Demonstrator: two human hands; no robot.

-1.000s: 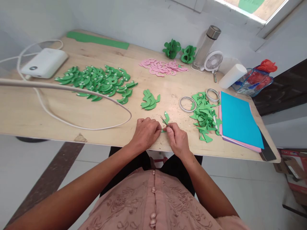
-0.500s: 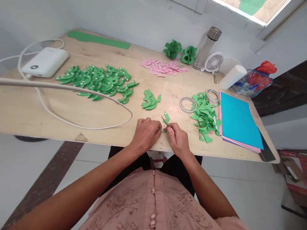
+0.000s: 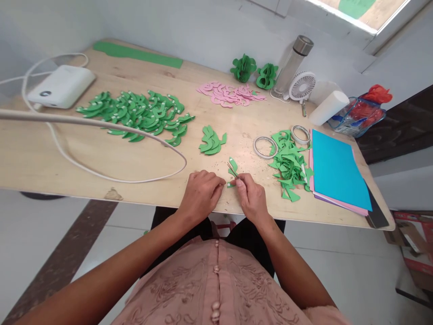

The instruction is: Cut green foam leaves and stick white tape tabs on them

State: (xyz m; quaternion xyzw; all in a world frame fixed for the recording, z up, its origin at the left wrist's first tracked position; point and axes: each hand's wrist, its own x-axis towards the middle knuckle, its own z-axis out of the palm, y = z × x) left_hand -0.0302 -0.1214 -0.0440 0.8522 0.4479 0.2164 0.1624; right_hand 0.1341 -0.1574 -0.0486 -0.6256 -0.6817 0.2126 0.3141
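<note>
My right hand (image 3: 251, 195) is closed on thin metal tweezers (image 3: 231, 169), their tips pointing up and left. Between my hands, near the table's front edge, lies a curved green paper piece (image 3: 233, 165) with small white patches; its lower end is by my right fingertips. My left hand (image 3: 203, 192) rests on the table just left of that piece, fingers bent together; whether anything is in them is too small to tell. Beyond my hands lies a small stack of green curved pieces (image 3: 212, 141). A tape roll (image 3: 265, 157) lies beyond my right hand.
Green cut pieces (image 3: 135, 113) are heaped at left, crossed by a white cable (image 3: 101, 174) from a white box (image 3: 62, 86). Pink pieces (image 3: 232, 95), a bottle (image 3: 292, 65) and a fan (image 3: 302, 86) stand farther back. Green scraps (image 3: 291, 162) and blue sheets (image 3: 338, 167) are at right.
My left hand has moved slightly left, away from the green piece, whose lower end with a white patch now shows. My right hand has stayed nearly in place with the tweezers.
</note>
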